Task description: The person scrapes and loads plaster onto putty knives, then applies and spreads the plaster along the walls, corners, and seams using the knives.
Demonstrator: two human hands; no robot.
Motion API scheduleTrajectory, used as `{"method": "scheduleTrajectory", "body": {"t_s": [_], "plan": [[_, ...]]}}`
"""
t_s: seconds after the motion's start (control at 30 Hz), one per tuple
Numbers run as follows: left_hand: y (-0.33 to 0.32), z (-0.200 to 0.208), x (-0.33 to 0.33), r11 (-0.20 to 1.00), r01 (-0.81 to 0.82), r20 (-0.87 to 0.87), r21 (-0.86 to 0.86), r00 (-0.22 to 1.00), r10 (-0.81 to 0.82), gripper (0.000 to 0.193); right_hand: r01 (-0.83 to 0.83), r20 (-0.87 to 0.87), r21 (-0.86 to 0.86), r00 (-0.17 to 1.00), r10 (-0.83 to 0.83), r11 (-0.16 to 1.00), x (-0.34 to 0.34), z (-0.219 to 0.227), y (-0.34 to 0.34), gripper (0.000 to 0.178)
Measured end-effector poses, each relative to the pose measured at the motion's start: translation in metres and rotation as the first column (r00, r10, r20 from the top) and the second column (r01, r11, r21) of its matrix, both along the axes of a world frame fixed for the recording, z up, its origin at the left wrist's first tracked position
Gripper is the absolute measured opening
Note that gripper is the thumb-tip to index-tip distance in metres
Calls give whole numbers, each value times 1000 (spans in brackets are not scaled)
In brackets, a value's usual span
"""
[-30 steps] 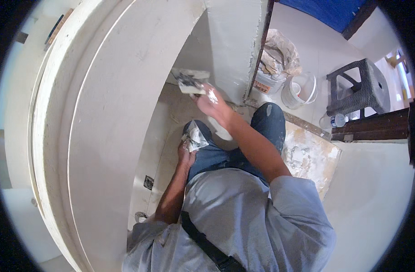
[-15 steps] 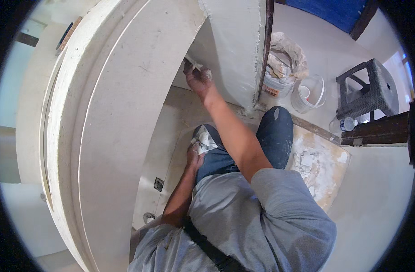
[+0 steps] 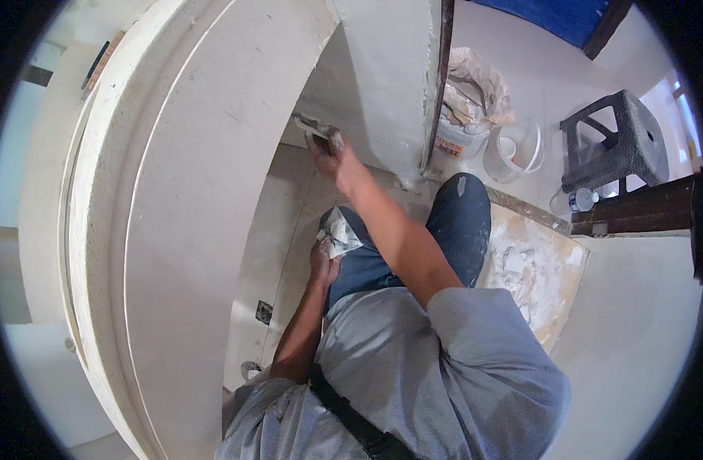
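Observation:
My right hand (image 3: 333, 159) reaches forward to the low part of the wall (image 3: 351, 84), in the shaded corner beside the curved white panel (image 3: 205, 153). It is closed on a putty knife (image 3: 311, 126), its blade at the wall surface; the handle is mostly hidden by the fingers. Close to my left knee, my left hand (image 3: 324, 262) grips a broad scraper (image 3: 345, 238) that carries a lump of white putty (image 3: 336, 224). White smears cover the fingers of my right hand.
A putty-smeared board (image 3: 551, 268) lies on the floor at my right. Ahead of it stand an open bag in a bucket (image 3: 462, 138), a clear pail (image 3: 512, 153), a plastic bottle (image 3: 583, 200) and a dark stool (image 3: 635, 142). The curved panel borders my left side.
My right hand has turned and shifted slightly, with the knife blade now lying more along the wall. My left hand keeps its hold on the scraper. The whole view has shifted a little.

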State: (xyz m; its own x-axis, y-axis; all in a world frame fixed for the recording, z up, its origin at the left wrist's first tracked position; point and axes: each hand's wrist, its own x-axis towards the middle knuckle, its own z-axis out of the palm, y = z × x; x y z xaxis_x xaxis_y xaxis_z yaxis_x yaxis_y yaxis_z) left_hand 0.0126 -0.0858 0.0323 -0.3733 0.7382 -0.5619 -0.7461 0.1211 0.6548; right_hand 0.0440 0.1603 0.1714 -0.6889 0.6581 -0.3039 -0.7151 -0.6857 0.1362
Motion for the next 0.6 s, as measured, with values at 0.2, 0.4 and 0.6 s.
{"method": "scheduleTrajectory", "body": {"t_s": [0.2,0.4,0.6], "plan": [[1,-3,1,1000,-9,-78,-25,997,7,34,68,-134,-137,987,-87,988,-24,10,27,9],[-1,-5,2,1000,18,-86,6,996,-18,31,136,-233,-187,956,-179,973,6,79,20,10],[-3,-7,-1,1000,7,-82,24,997,-5,31,172,-443,-32,880,-168,985,78,121,23,18]]}}
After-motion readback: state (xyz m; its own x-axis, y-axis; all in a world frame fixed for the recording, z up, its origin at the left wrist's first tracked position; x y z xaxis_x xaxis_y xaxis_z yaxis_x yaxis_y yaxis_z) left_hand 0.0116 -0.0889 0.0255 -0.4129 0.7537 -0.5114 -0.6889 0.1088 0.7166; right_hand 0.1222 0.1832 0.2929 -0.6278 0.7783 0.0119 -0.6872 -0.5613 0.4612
